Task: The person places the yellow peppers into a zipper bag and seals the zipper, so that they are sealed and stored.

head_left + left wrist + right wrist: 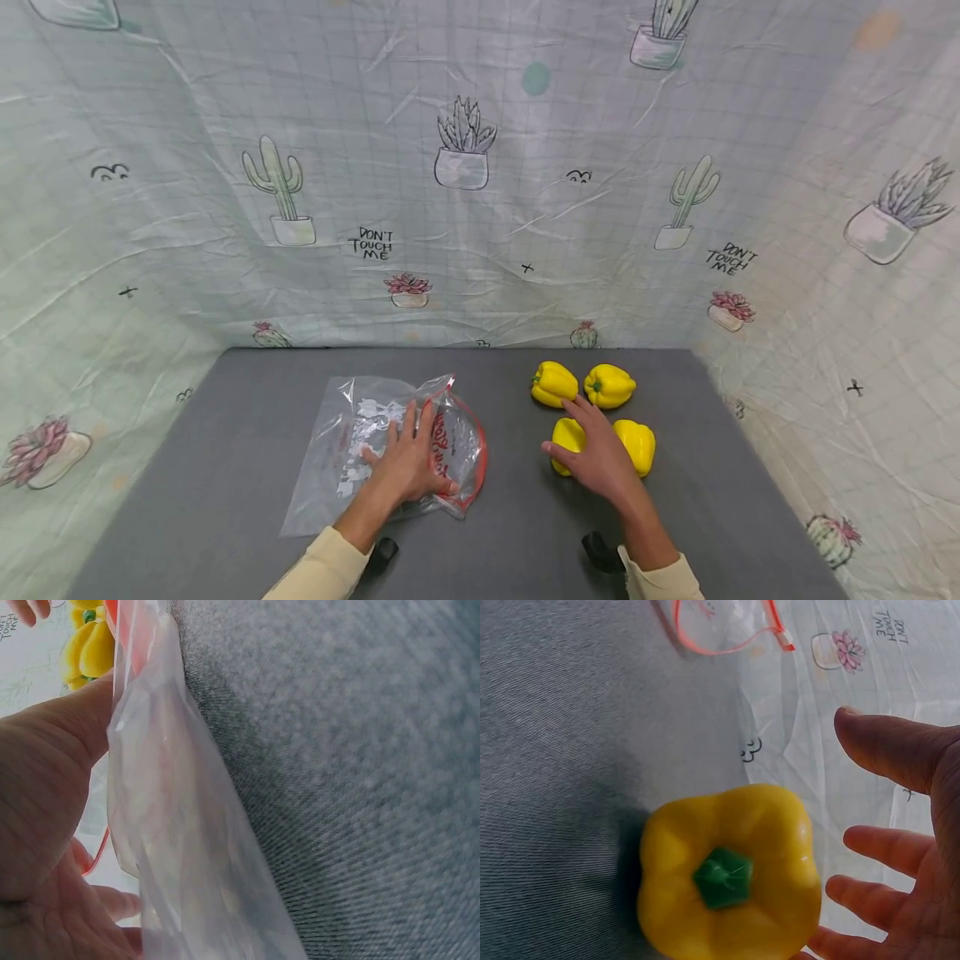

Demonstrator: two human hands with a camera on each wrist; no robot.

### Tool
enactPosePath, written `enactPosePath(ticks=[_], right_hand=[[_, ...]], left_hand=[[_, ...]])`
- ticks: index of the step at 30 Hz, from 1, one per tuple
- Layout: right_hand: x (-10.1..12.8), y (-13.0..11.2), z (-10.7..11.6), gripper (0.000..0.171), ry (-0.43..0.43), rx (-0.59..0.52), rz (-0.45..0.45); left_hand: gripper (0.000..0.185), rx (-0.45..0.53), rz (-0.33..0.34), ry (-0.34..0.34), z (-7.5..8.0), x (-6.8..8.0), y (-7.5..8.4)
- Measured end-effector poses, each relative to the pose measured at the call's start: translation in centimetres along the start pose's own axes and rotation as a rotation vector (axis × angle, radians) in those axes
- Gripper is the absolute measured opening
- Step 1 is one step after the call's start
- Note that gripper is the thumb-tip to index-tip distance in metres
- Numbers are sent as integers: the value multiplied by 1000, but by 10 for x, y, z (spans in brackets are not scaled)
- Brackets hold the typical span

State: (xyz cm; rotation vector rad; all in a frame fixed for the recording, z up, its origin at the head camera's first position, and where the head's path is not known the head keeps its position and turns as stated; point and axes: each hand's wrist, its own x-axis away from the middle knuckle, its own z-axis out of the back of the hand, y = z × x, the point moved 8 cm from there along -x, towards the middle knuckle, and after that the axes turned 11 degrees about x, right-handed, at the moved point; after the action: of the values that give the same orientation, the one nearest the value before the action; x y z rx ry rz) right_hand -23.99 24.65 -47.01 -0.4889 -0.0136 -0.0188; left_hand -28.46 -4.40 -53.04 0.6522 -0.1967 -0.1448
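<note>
Left hand (408, 462) lies flat, fingers spread, on the clear zip bag (352, 442), pressing it to the grey desk (225, 433). Right hand (596, 454), fingers open and holding nothing, hovers over the near-left yellow bell pepper (564, 435); whether it touches is hard to say. Three more peppers sit just beyond and beside it.
</note>
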Motion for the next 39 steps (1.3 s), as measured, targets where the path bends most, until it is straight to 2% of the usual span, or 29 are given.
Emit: enactPosePath(ticks=[10, 17, 26, 33, 39], right_hand=[[3, 13, -17, 80, -23, -35, -61], [5, 22, -28, 93, -18, -61, -128], [8, 27, -28, 99, 30, -55, -237], [10, 29, -26, 94, 63, -56, -246], [9, 27, -26, 96, 57, -73, -262]], left_hand=[[139, 0, 1, 4, -2, 3, -4], [139, 6, -5, 15, 0, 2, -2], [139, 4, 7, 11, -1, 2, -6], [138, 0, -7, 13, 0, 1, 0], [137, 1, -19, 15, 1, 1, 2]])
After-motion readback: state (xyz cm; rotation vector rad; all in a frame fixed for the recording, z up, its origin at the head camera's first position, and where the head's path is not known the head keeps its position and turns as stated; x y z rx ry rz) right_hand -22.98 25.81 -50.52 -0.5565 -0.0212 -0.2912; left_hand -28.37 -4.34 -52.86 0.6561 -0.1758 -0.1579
